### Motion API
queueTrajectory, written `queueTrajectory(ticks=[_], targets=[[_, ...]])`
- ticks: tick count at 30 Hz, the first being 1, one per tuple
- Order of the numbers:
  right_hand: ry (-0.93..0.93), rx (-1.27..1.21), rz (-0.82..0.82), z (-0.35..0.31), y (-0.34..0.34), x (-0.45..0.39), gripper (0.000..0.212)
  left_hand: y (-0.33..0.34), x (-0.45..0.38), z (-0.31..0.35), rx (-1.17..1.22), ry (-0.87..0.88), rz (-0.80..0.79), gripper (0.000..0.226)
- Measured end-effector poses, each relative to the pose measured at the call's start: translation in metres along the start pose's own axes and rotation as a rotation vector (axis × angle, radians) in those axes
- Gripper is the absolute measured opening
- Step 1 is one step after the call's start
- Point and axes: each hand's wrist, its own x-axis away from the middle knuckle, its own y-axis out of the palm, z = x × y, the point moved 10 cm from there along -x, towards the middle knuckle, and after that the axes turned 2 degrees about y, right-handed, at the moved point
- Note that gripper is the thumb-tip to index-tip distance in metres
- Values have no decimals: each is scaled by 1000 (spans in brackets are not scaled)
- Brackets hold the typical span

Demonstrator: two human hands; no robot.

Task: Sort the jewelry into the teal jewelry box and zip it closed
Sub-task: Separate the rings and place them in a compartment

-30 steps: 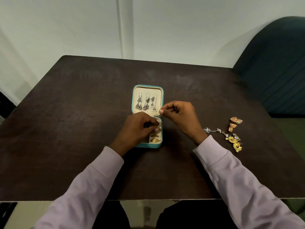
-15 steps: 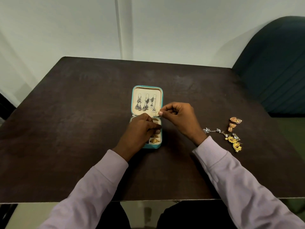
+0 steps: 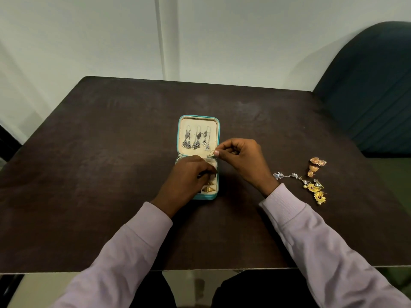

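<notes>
The left hand point(image 3: 189, 176) covered most of the teal jewelry box's point(image 3: 198, 118) lower tray, whatever its fingertips touched hidden. The ring point(image 3: 211, 153) in the right hand's point(image 3: 241, 158) pinch was too small to make out.

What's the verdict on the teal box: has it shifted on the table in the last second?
No. The teal jewelry box sits at the same gap from the far edge of the table and from the loose earrings as before.
</notes>
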Motion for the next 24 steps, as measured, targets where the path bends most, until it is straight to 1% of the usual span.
queueTrajectory(ticks=[3,5,9,12,15,18,21,24], targets=[[-12,29,7,-1,0,0,8,-2,1,5,-12,55,15,16],[-41,76,13,-3,0,-1,9,-5,3,4,8,57,56,16],[-125,233,-25,-11,5,-2,13,-19,6,-11,170,-38,226,18],[-187,351,-80,-19,12,-3,15,-26,10,-15,225,-49,315,17],[-192,391,-153,-20,21,-1,18,-26,12,-20,242,-65,340,17],[-202,433,-189,-22,26,0,19,-26,13,-22,219,-71,346,17],[-227,532,-219,-25,30,2,21,-26,13,-20,207,-68,347,16],[-291,633,-235,-30,36,6,24,-27,14,-18,199,-65,344,14]])
